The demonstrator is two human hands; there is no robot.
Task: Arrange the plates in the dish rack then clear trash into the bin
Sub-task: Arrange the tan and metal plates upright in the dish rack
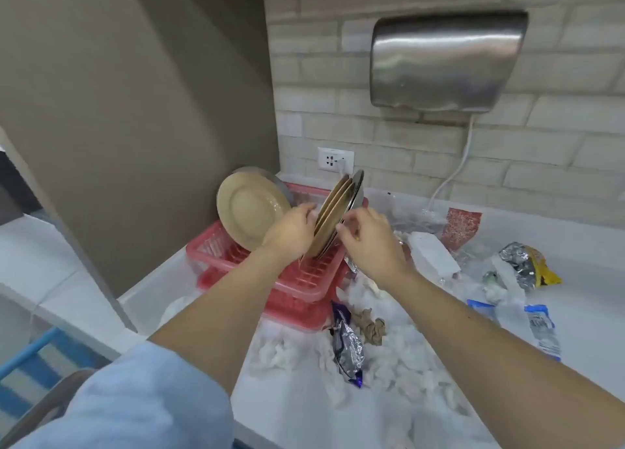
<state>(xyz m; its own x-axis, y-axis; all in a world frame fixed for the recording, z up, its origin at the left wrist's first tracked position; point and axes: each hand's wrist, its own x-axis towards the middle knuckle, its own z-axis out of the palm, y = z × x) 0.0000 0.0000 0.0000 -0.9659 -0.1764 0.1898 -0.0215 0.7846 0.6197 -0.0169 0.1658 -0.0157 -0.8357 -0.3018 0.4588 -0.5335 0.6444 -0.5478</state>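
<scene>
A red plastic dish rack (pixel 306 288) stands on the white counter by the left wall. A gold plate (pixel 248 208) leans upright at its back left, with a grey plate edge behind it. In the middle of the rack stands a tight group of upright plates (pixel 338 211), gold ones with a silver one on the right. My left hand (pixel 291 230) grips the group's left edge and my right hand (pixel 370 237) pinches its right edge. Trash lies around: a purple foil wrapper (pixel 346 347), crumpled brown paper (pixel 372 327) and white tissue scraps (pixel 399 364).
More trash covers the counter to the right: a white box (pixel 434 254), a red patterned packet (pixel 460 228), a silver-and-yellow foil bag (pixel 527 267) and blue-white sachets (pixel 542 330). A steel hand dryer (pixel 446 59) hangs on the brick wall above a socket (pixel 334 159). A brown wall panel bounds the left.
</scene>
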